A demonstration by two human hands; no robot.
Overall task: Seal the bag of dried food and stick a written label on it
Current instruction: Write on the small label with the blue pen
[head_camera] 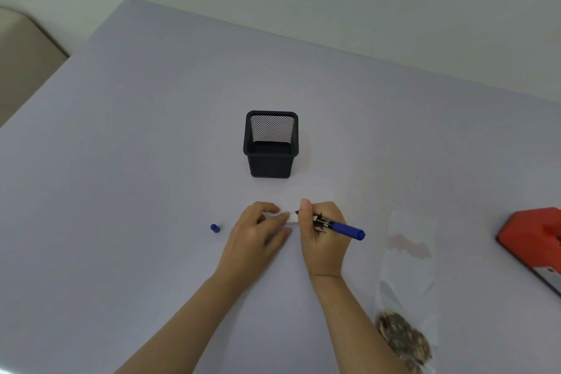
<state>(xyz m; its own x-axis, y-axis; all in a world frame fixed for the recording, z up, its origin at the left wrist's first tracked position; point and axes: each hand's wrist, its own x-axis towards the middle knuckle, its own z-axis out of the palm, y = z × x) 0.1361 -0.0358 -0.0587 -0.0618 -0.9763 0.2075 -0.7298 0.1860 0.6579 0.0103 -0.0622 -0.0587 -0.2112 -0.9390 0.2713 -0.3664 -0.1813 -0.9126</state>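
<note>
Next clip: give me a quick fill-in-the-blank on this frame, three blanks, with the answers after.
1. The right hand holds a blue ____.
2. The marker's cap lies on the table to the ____ of the left hand.
3. The black mesh pen holder is ____ inside.
4. The clear bag of dried food lies beside the ____ forearm.

Answers: marker; left; empty; right

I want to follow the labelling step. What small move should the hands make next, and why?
Probably finish writing: the right hand holds the uncapped blue marker pen at the small white paper label, which the left hand steadies, while the clear plastic bag of dried food lies unlabelled.
</note>
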